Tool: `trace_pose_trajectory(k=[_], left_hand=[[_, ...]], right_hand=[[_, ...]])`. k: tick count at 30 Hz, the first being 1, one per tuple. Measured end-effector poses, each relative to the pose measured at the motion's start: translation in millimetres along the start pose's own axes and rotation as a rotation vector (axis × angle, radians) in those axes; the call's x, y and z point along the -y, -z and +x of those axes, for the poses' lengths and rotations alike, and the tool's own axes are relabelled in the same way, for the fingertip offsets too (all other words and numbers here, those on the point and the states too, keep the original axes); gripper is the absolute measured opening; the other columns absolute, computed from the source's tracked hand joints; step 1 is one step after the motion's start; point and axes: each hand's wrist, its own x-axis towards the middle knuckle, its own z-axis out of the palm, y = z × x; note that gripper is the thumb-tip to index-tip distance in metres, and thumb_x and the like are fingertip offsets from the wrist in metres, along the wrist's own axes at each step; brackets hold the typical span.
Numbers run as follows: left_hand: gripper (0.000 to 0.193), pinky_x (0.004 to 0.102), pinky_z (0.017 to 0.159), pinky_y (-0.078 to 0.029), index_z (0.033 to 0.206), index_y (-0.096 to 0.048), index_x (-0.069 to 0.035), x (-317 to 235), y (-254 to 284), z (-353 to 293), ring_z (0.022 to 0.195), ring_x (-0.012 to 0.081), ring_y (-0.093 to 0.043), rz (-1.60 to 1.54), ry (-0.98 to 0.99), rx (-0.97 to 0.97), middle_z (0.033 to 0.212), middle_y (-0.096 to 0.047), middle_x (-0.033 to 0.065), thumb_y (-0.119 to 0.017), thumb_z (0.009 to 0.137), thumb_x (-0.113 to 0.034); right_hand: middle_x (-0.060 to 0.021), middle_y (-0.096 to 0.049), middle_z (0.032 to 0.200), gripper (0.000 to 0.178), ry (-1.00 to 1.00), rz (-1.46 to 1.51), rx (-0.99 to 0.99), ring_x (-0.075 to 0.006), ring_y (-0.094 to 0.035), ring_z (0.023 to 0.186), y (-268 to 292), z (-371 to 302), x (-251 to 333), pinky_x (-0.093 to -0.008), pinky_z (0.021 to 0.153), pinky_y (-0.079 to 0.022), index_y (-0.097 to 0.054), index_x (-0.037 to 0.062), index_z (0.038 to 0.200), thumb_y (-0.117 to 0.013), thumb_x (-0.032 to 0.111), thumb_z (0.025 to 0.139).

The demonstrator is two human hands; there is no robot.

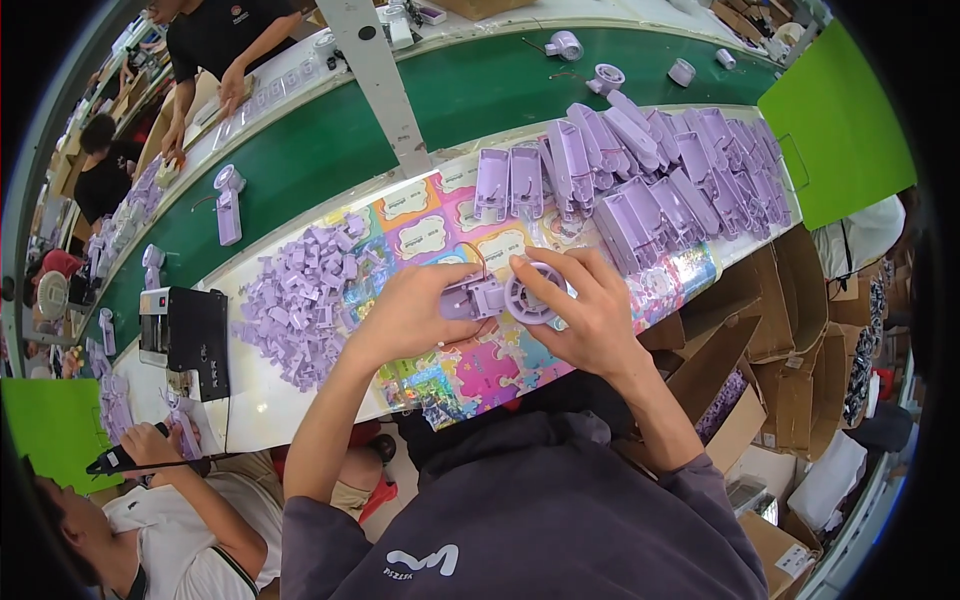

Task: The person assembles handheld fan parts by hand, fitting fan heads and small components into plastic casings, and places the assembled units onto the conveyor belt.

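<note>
Over the colourful printed sheets (485,375) on the bench, I hold a light purple handheld-fan body in both hands. My left hand (408,312) wraps round its handle housing (460,303), most of which the fingers hide. The fingers of my right hand (590,315) grip the round, spoked fan head (533,293) at its rim. Between the hands a small purple block (488,297) sits against the housing by the fan head. A thin reddish wire (474,250) sticks up from there.
Left of my hands lies a heap of small purple parts (300,300). Purple housings (690,180) are stacked at right. A green conveyor belt (310,165) carries fan bodies (229,205) beyond a metal post (375,80). A co-worker at lower left holds a black tool (115,460) near a black box (198,345).
</note>
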Motion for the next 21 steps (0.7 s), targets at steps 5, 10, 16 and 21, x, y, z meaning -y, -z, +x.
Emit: trace_pose_trajectory(k=[5, 10, 16, 21], left_hand=[[0.061, 0.0425, 0.090, -0.054, 0.124, -0.069, 0.000, -16, 6, -4, 0.100, 0.0382, -0.070, -0.038, 0.062, 0.055, 0.106, -0.072, 0.0221, -0.084, 0.074, -0.032], [0.060, 0.0394, 0.089, -0.054, 0.126, -0.065, 0.002, 0, -4, -25, 0.100, 0.0343, -0.070, -0.033, -0.035, -0.068, 0.110, -0.070, 0.0207, -0.084, 0.072, -0.014], [0.056, 0.0428, 0.096, -0.051, 0.128, -0.065, 0.004, 4, -1, -29, 0.108, 0.0380, -0.067, -0.163, 0.003, -0.030, 0.117, -0.069, 0.0221, -0.079, 0.082, -0.023], [0.048, 0.0408, 0.089, -0.053, 0.125, -0.066, 0.005, 3, -5, -32, 0.099, 0.0360, -0.070, -0.161, 0.011, -0.077, 0.110, -0.072, 0.0195, -0.079, 0.086, -0.020]], right_hand=[[-0.0065, -0.064, 0.125, 0.071, 0.064, -0.065, 0.008, -0.0275, -0.060, 0.094, 3, 8, 6, -0.0390, 0.078, -0.054, -0.067, 0.0157, 0.131, -0.083, 0.014, 0.062], [-0.0072, -0.064, 0.124, 0.070, 0.061, -0.015, 0.072, -0.0280, -0.060, 0.097, 12, 14, 19, -0.0390, 0.079, -0.055, -0.068, 0.0156, 0.130, -0.079, 0.009, 0.061], [-0.0083, -0.064, 0.122, 0.066, 0.072, 0.021, 0.074, -0.0283, -0.061, 0.097, 5, 15, 18, -0.0389, 0.078, -0.056, -0.070, 0.0143, 0.127, -0.076, 0.008, 0.062], [-0.0095, -0.065, 0.119, 0.063, 0.101, -0.040, 0.019, -0.0294, -0.061, 0.095, -2, 14, 28, -0.0378, 0.077, -0.057, -0.071, 0.0134, 0.126, -0.074, 0.007, 0.063]])
